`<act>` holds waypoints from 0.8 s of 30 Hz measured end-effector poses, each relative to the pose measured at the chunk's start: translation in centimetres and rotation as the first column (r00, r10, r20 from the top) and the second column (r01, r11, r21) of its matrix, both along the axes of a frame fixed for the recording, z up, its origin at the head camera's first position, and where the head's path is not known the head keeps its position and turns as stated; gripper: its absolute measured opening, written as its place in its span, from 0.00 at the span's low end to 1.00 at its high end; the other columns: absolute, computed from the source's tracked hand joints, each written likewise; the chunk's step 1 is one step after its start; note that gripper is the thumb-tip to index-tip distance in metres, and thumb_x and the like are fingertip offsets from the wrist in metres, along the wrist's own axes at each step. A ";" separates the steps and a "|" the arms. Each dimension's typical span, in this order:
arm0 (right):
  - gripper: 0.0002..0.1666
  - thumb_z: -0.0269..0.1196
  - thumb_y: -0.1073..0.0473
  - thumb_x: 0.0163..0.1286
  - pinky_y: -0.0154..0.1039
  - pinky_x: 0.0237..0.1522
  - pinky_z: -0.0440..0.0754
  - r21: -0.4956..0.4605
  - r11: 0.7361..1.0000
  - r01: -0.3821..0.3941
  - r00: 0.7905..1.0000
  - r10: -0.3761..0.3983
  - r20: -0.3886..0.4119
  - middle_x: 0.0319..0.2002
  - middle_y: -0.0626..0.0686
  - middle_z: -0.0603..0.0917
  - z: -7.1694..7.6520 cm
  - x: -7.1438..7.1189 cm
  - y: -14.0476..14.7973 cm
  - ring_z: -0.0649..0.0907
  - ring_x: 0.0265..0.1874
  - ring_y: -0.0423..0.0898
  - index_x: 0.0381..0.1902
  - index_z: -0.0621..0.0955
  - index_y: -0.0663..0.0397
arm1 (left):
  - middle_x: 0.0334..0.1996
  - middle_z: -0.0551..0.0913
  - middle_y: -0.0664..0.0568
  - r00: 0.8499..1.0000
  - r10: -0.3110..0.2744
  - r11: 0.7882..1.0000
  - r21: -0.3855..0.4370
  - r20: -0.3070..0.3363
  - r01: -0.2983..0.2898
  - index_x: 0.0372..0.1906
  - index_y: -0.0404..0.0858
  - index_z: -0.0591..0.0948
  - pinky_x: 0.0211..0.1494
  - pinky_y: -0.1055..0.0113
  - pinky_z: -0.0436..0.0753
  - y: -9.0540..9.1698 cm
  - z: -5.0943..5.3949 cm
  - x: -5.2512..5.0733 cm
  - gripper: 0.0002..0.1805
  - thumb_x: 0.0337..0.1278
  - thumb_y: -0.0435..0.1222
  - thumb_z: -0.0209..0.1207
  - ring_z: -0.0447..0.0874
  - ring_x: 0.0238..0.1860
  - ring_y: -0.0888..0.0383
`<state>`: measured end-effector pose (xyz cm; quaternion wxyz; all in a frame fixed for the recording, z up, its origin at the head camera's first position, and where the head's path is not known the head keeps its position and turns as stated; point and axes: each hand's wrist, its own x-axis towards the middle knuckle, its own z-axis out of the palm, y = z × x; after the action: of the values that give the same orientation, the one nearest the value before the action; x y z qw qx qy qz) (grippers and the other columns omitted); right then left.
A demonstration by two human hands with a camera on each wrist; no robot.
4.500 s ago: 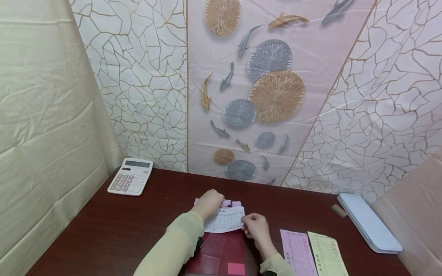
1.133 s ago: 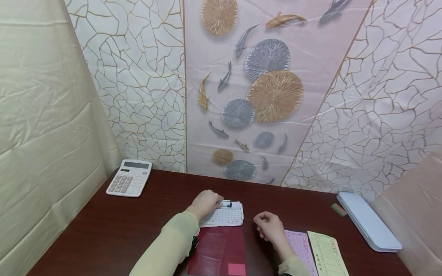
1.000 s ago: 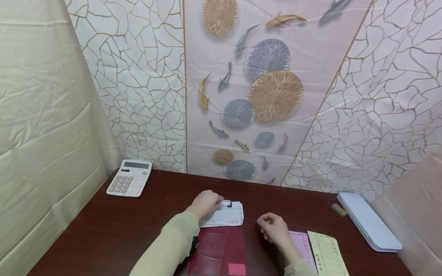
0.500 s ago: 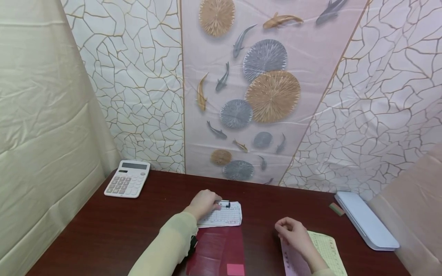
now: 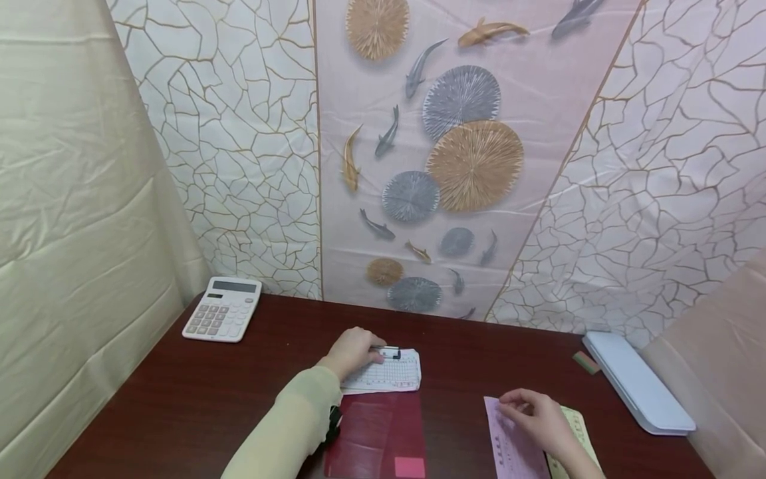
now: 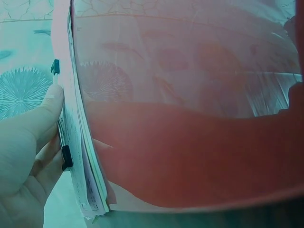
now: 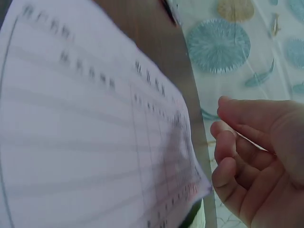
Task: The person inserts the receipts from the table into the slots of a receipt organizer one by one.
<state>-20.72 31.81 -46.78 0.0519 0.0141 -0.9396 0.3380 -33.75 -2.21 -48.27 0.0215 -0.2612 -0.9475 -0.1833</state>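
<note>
My left hand grips the metal clip at the far end of a dark red translucent folder. Under that clip lies a white printed form. In the left wrist view the thumb presses the clip, and a stack of papers shows edge-on beside the folder's clear red cover. Over to the right, my right hand hovers above a pink printed form, with fingers loosely bent. The right wrist view shows a gap between those fingers and the form. A yellow form is partly hidden by this hand.
A white calculator sits at the back left. Along the right side lie a pale blue-white case and a small green-and-brown block. Patterned cloth hangs behind the dark wooden table.
Earlier both hands were at the white form, its right edge by the right hand; now it lies under the clip. The right hand has moved right to the pink form. The left stays at the clip.
</note>
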 end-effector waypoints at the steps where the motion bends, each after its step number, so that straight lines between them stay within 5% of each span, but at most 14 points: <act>1: 0.06 0.70 0.59 0.57 0.30 0.25 0.75 0.011 1.000 0.002 1.000 -0.002 -0.001 0.27 0.44 0.82 0.0 0.1 0.2 0.76 0.23 0.33 0.33 0.85 0.52 | 0.42 0.87 0.56 1.000 0.000 1.000 0.004 -0.001 0.000 0.46 0.47 0.87 0.52 0.64 0.80 0.0 0.0 0.0 0.18 0.48 0.45 0.68 0.83 0.47 0.57; 13: 0.14 0.73 0.61 0.50 0.34 0.29 0.74 0.195 0.979 -0.058 0.997 0.045 0.070 0.38 0.51 0.82 -0.2 0.2 1.7 0.74 0.28 0.40 0.37 0.86 0.54 | 0.41 0.87 0.57 1.000 0.011 1.000 0.025 0.006 -0.011 0.46 0.47 0.87 0.53 0.64 0.79 -0.1 -0.6 -0.5 0.18 0.48 0.46 0.68 0.83 0.48 0.58; 24: 0.28 0.74 0.61 0.48 0.42 0.35 0.77 0.312 0.945 -0.101 0.994 0.108 -0.004 0.43 0.60 0.80 -0.5 0.2 1.6 0.76 0.33 0.44 0.48 0.82 0.65 | 0.42 0.87 0.57 0.999 0.031 0.999 0.025 0.017 -0.031 0.47 0.48 0.87 0.53 0.63 0.79 0.0 -1.0 -0.6 0.18 0.48 0.46 0.68 0.82 0.48 0.57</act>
<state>-20.53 33.45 -47.27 0.0409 0.0756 -0.9784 0.1880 -34.32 -2.16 -49.31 0.0200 -0.2446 -0.9492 -0.1969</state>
